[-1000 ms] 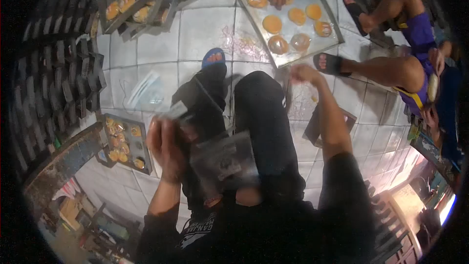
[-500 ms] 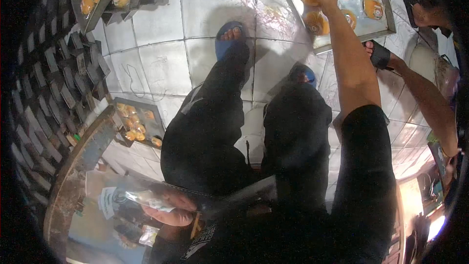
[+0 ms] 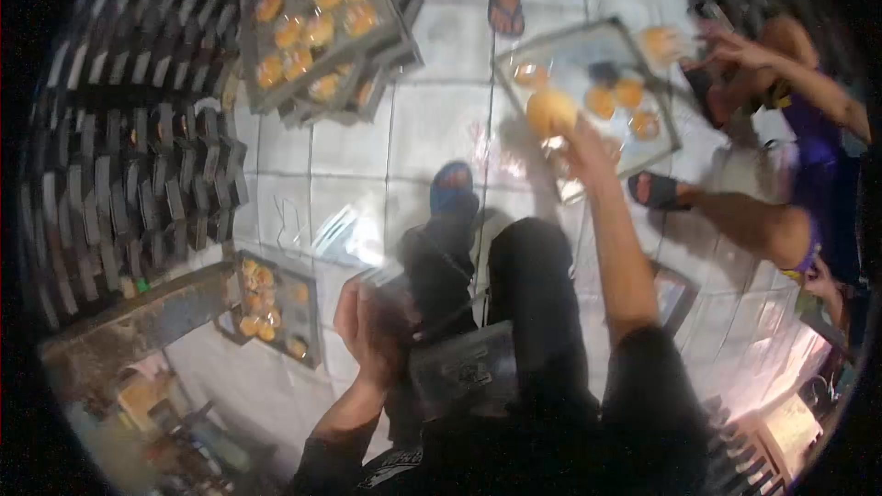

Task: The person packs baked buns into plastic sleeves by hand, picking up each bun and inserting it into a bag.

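Observation:
My right hand (image 3: 588, 149) is closed on the edge of a round golden bun (image 3: 551, 113), which is over the near left side of a metal tray (image 3: 678, 133). Several other buns (image 3: 600, 101) lie in that tray, some in shiny wrappers. My left hand (image 3: 366, 326), held low in front of my left leg, has its fingers curled round a clear plastic bag (image 3: 344, 234). The bag is blurred and extends up and left from the hand, with pale printing on it. Across my lap rests another clear plastic piece (image 3: 464, 369).
Stacked trays (image 3: 395, 14) of wrapped buns stand at the upper left; a smaller bun tray (image 3: 308, 312) lies at lower left. Dark racks (image 3: 138, 174) line the left side. A co-worker sits at right, a hand (image 3: 735, 50) reaching towards the tray. Another person's foot (image 3: 505, 5) shows above.
My view has shifted. My right hand has lifted a bun from the tray towards me. My left hand has come forward from the lower left with the plastic bag.

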Demonstrator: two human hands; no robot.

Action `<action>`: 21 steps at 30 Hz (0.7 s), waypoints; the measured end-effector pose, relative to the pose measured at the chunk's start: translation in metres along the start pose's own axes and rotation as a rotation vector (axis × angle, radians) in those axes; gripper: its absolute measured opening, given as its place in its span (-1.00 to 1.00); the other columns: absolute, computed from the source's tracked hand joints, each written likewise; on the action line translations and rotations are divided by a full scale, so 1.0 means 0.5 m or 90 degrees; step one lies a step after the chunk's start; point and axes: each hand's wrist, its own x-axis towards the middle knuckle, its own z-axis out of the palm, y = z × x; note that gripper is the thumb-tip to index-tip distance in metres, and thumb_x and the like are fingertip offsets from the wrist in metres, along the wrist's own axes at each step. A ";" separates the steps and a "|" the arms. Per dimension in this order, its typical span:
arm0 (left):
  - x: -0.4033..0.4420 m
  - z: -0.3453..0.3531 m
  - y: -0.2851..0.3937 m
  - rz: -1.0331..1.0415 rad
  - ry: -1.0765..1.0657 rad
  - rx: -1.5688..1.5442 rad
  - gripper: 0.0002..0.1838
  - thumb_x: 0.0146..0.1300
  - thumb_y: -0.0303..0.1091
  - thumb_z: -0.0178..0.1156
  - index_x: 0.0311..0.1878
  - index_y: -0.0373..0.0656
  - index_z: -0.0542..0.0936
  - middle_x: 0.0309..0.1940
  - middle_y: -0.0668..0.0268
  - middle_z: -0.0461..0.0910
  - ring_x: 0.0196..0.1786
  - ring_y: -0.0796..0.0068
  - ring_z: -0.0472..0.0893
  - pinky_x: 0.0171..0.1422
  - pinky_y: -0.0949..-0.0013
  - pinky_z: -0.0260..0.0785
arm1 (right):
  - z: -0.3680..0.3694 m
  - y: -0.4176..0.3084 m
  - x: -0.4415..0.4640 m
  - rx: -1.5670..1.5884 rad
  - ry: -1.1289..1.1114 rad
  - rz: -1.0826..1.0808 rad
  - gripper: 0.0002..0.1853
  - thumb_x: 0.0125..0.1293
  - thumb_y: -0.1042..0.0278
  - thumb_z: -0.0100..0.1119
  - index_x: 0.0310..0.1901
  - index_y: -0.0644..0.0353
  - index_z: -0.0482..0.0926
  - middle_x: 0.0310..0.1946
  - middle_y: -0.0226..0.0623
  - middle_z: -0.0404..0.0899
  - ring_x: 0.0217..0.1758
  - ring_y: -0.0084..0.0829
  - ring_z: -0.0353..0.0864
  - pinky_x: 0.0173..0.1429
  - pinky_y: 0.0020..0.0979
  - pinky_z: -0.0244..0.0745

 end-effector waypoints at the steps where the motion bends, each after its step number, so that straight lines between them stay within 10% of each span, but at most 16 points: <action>1: 0.001 -0.015 0.001 0.056 -0.055 0.090 -0.62 0.64 -0.12 0.00 -0.07 -0.31 0.52 -0.49 0.28 0.57 -0.48 0.54 0.55 -0.42 0.43 0.44 | 0.020 -0.019 -0.057 0.090 -0.056 0.001 -0.33 0.43 0.45 0.29 0.52 0.04 0.29 0.35 -0.19 0.48 0.37 -0.16 0.52 0.28 0.16 0.63; 5: 0.000 -0.049 0.029 0.034 -0.148 0.152 -0.66 0.65 -0.19 -0.04 -0.07 -0.31 0.56 -0.23 0.18 0.69 -0.28 0.47 0.66 -0.25 0.38 0.53 | 0.156 -0.126 -0.380 0.027 -0.195 -0.124 -0.36 0.41 0.37 0.34 0.46 0.25 0.33 0.28 -0.11 0.56 0.34 -0.14 0.60 0.37 -0.03 0.61; 8: 0.002 -0.050 0.041 -0.130 -0.165 -0.239 -0.73 0.62 -0.25 0.04 0.00 -0.31 0.54 -0.02 0.11 0.70 -0.04 0.32 0.74 -0.04 0.29 0.63 | 0.281 -0.140 -0.637 -0.437 -0.090 -0.258 -0.42 0.28 0.28 0.51 0.28 0.27 0.53 0.16 -0.19 0.65 0.22 -0.34 0.63 0.33 -0.28 0.56; 13: -0.056 -0.014 0.039 -0.245 -0.212 -0.378 -0.69 0.52 -0.18 0.21 0.12 -0.21 0.53 0.11 0.11 0.69 0.14 0.17 0.71 0.18 0.09 0.61 | 0.318 -0.034 -0.739 -0.769 -0.319 -0.908 -0.46 -0.01 0.58 0.46 0.10 0.24 0.63 0.10 0.01 0.64 0.17 0.05 0.67 0.26 -0.10 0.60; 16: -0.092 -0.018 0.045 -0.330 -0.311 -0.471 -0.65 0.54 -0.14 0.16 0.16 -0.21 0.55 0.11 0.13 0.68 0.15 0.20 0.70 0.24 0.12 0.58 | 0.324 -0.013 -0.738 -0.728 -0.110 -0.882 -0.50 -0.02 0.65 0.49 0.03 0.18 0.62 0.14 -0.08 0.64 0.22 -0.08 0.67 0.31 -0.06 0.54; 21: -0.145 -0.074 0.070 -0.383 -0.374 -0.534 -0.58 0.54 -0.10 0.12 0.20 -0.25 0.60 0.15 0.11 0.68 0.20 0.23 0.67 0.30 0.16 0.54 | 0.403 -0.028 -0.794 -0.930 -0.168 -0.914 -0.41 0.00 0.57 0.52 0.15 0.14 0.59 0.22 -0.22 0.64 0.34 -0.15 0.60 0.56 0.12 0.17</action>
